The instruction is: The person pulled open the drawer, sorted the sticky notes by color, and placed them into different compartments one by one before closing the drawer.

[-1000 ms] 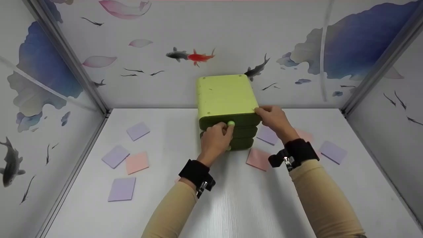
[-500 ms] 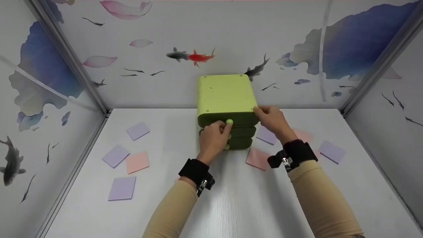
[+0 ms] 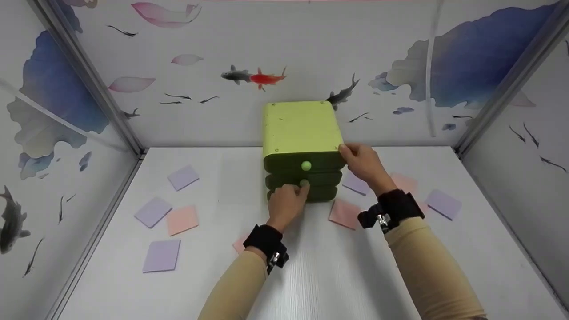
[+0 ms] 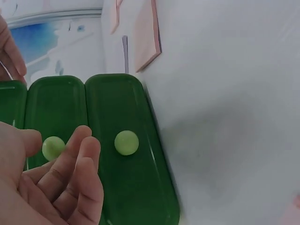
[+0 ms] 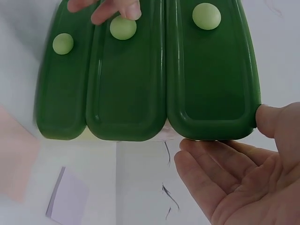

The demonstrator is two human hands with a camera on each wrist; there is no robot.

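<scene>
A small lime-green cabinet [image 3: 302, 129] with dark green drawer fronts stands at the back of the table. Round light green knobs sit on the drawers, the top knob [image 3: 306, 166] bare. My left hand [image 3: 286, 202] is at the middle drawer knob [image 5: 123, 28], thumb and curled fingers on either side of it, seen also in the left wrist view. With my right hand [image 3: 364, 164] I hold the cabinet's upper right front corner, thumb at the top edge and fingers along the side. All drawer fronts look flush with one another.
Purple sticky-note pads [image 3: 161, 256] and pink pads [image 3: 182, 220] lie on the white table [image 3: 333, 275] left of the cabinet. More pink pads [image 3: 344, 213] and purple ones [image 3: 444, 204] lie to its right. A printed wall [image 3: 200, 120] rises behind.
My left hand has gone from the top drawer knob down to the middle one. My right hand stays at the cabinet's corner. The head view has shifted slightly.
</scene>
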